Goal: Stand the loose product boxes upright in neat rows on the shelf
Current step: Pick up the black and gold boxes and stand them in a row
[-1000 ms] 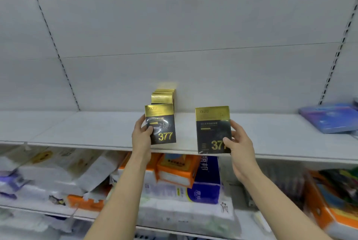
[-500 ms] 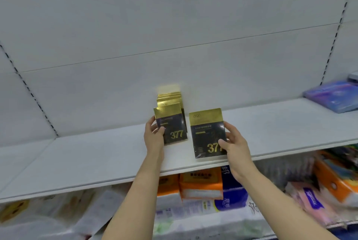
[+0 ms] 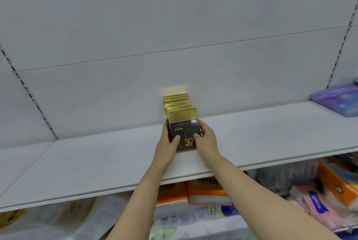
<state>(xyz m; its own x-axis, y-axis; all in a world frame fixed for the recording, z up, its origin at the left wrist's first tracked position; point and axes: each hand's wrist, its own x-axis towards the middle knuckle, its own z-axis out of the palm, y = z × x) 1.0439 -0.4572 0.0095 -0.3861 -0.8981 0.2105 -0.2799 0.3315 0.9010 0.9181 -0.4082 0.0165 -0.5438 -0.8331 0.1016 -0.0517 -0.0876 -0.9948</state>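
1. Two hands meet on the front box [image 3: 184, 130], which stands upright on the shelf [image 3: 96, 162].
2. Our left hand [image 3: 168, 145] is curled on that box's left edge, thumb on its face.
3. Our right hand [image 3: 206, 138] clasps its right edge likewise.
4. Behind that box we see a row of boxes [image 3: 176, 101] running to the back wall [image 3: 174, 26].
5. Far right of that box lies a purple pack [image 3: 337, 99].

A shop: white retail shelf [image 3: 96, 162] on slotted uprights [image 3: 29, 94], packaged tissue goods [image 3: 209, 191] stocked below at lower frame.
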